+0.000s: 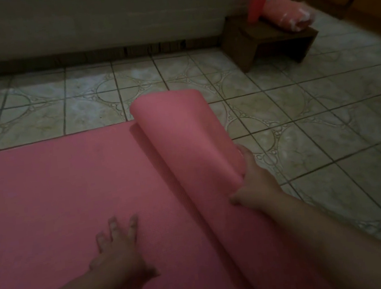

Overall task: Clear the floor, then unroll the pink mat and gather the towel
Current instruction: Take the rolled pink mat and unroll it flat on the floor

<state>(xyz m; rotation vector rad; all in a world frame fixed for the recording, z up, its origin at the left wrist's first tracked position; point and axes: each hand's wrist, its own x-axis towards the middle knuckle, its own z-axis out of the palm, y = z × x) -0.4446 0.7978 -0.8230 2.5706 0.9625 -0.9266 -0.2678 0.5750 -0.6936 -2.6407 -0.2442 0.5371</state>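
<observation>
Pink mat [60, 195] partly unrolled on floor, flat part at left, remaining roll [184, 140] at its right edge. Right hand [253, 184] clamped on the roll's near end, fingers curled around it. Left hand [118, 245] flat on the mat, fingers spread. Tiled floor [325, 129], circle pattern, dim room. One low wooden stool [268, 42] far right, carrying one pink bundle [286, 14].

Your left hand [119, 249] lies on the unrolled mat [55, 197]; the roll [184, 140] sits to its right, the bench [268, 40] behind.
</observation>
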